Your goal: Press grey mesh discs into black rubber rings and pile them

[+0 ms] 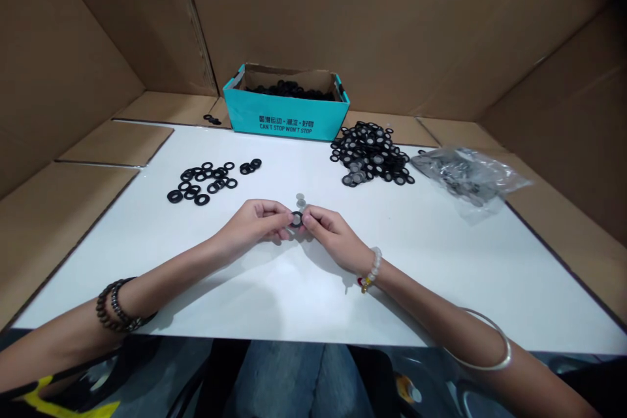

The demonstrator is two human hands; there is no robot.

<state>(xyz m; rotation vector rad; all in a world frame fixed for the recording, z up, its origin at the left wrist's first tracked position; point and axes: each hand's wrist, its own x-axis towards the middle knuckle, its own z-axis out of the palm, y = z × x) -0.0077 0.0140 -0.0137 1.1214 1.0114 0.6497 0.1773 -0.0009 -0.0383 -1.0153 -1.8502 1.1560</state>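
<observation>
Left hand (252,225) and right hand (333,240), fingers closed, together grip one round black rubber washer (296,219) above a white table (392,300).

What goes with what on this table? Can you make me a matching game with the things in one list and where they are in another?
Things:
1. teal box
2. clear bag
3. black rings
4. mesh rings

Places:
A. crumpled at the right side of the table
B. scattered on the left side of the table
C. heaped to the right, near the box
D. at the far edge, with black rings inside

Right pairs: 1-D, 2-A, 3-B, 4-C
</observation>
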